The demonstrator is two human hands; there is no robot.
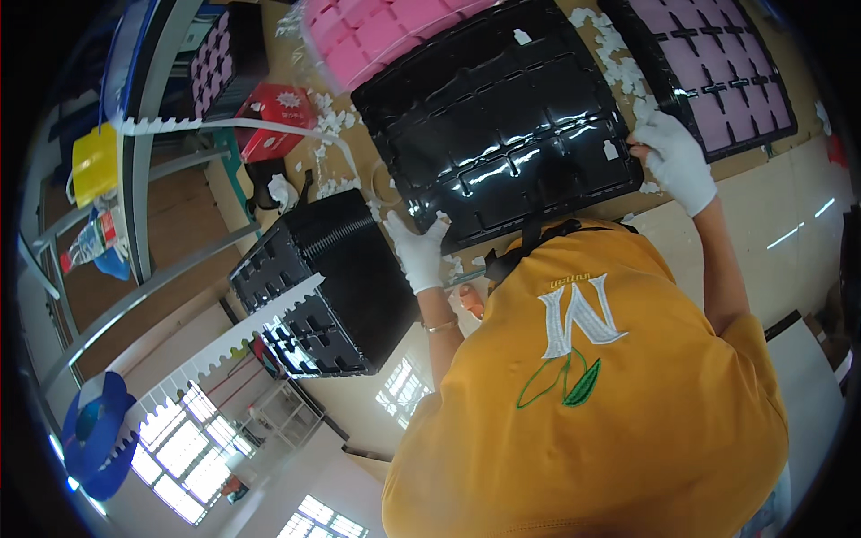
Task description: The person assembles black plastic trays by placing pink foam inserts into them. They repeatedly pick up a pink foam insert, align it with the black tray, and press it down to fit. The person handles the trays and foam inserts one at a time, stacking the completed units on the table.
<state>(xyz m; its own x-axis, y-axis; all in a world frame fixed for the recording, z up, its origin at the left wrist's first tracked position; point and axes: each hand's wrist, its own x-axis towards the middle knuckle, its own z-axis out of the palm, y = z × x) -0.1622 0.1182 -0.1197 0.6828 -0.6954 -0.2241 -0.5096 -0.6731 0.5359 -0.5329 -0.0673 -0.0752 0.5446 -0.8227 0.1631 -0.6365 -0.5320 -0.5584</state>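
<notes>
A black plastic tray [502, 117] with moulded ridges lies in front of me on the table. Two small white pieces rest on it, one of them a white piece [611, 150] near its right edge. My right hand [679, 163], in a white glove with bare fingertips, is closed at that edge; whatever its fingers pinch is hidden. At the tray's near left corner, my left hand [418, 253], also gloved, has its thumb and fingers apart. Beside it stands a tall stack of black trays [350, 278].
Pink trays [386, 36] in clear film lie at the back. A black tray with lilac compartments [717, 72] is at right. Small white pieces [619, 54] are scattered over the table. A red box [278, 121] and a long white toothed strip [224, 345] are at left.
</notes>
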